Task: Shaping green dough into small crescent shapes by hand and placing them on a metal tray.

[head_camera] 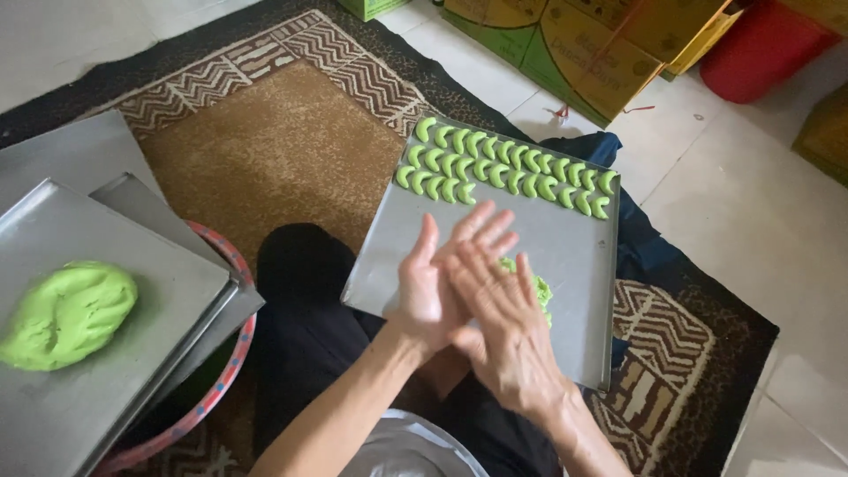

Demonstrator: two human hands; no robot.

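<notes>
1. The person sits on a patterned rug point(274, 150) with a metal baking tray point(565, 256) resting across the lap, tilted a little to the right.
2. The left hand point(433, 283) and right hand point(503, 327) are pressed palm to palm above the near part of the tray, fingers stretched out flat, the right lying over the left; whatever sits between the palms is hidden.
3. Just beyond the right hand's fingers a small clump of green dough point(537, 287) lies on the tray, partly covered by that hand.
4. At the far edge of the tray, green crescent-shaped pieces point(503, 168) lie in three close rows.
5. On the left, a big lump of green dough point(66, 314) rests on another steel tray point(150, 265) — one of a stack set over a round basin point(231, 353).
6. Yellow cardboard boxes point(583, 40) and a red container point(764, 49) stand far right on the tiled floor point(760, 221).
</notes>
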